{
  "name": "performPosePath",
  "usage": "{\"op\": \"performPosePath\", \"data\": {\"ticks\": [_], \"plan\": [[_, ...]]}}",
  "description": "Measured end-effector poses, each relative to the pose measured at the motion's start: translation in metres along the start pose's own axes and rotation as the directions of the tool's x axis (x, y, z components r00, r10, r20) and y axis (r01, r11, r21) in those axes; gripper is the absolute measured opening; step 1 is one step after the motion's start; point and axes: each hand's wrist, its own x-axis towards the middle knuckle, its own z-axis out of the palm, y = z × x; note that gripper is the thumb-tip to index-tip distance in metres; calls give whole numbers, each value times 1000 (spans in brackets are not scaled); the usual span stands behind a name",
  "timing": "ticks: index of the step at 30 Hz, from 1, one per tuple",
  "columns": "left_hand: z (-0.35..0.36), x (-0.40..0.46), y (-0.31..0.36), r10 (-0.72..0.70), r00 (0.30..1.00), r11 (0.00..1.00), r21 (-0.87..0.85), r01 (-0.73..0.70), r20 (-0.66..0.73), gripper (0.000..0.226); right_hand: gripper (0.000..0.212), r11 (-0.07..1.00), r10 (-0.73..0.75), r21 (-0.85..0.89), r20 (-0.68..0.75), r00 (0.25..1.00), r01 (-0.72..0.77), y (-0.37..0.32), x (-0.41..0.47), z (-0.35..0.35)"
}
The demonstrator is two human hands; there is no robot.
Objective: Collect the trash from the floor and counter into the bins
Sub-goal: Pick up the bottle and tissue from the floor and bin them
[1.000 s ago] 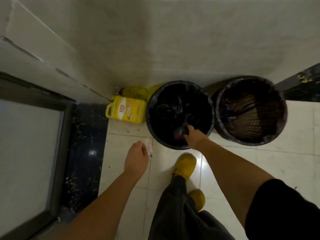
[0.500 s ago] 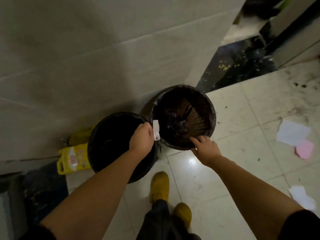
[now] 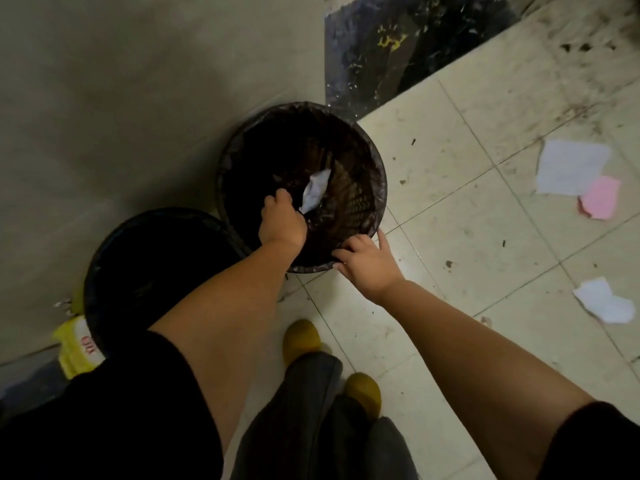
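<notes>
Two round bins stand against the wall: a brown mesh bin (image 3: pixel 379 188) lined with a dark bag, and a black bin (image 3: pixel 104 244) to its left. My left hand (image 3: pixel 282 223) reaches over the mesh bin's opening, fingers closed on the lower end of a white paper scrap (image 3: pixel 316 192) that hangs inside the bin. My right hand (image 3: pixel 367 263) rests on the mesh bin's near rim with fingers spread, holding nothing. More trash lies on the tiled floor to the right: a white sheet (image 3: pixel 571 168), a pink slip (image 3: pixel 601 197) and a torn white piece (image 3: pixel 602 301).
A yellow bottle (image 3: pixel 74 344) lies behind the black bin by the wall. My yellow shoes (image 3: pixel 301 336) stand just in front of the bins. A dark stone strip (image 3: pixel 398 53) runs beyond the mesh bin. The floor tiles are dirty with specks.
My left hand carried the white paper scrap from the black bin's rim to over the mesh bin. My right hand shifted onto the mesh bin's near rim. The view turned right.
</notes>
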Motion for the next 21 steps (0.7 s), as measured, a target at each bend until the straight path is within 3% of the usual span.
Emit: {"op": "performPosePath", "data": {"ticks": [6, 11, 17, 21], "plan": [[-87, -46, 19, 32, 999, 998, 60, -33, 20, 28, 47, 993, 108, 48, -4, 994, -107, -16, -48, -74], [-174, -122, 89, 178, 979, 976, 107, -188, 97, 29, 50, 961, 260, 109, -49, 964, -253, -23, -143, -183], [-231, -223, 186, 312, 933, 939, 95, -332, 182, 35, 51, 819, 539, 314, -138, 831, -479, -18, -266, -278], [-225, -264, 239, 436, 846, 853, 158, -497, 308, 41, 53, 686, 684, 446, -124, 719, -575, -3, -331, -296]]}}
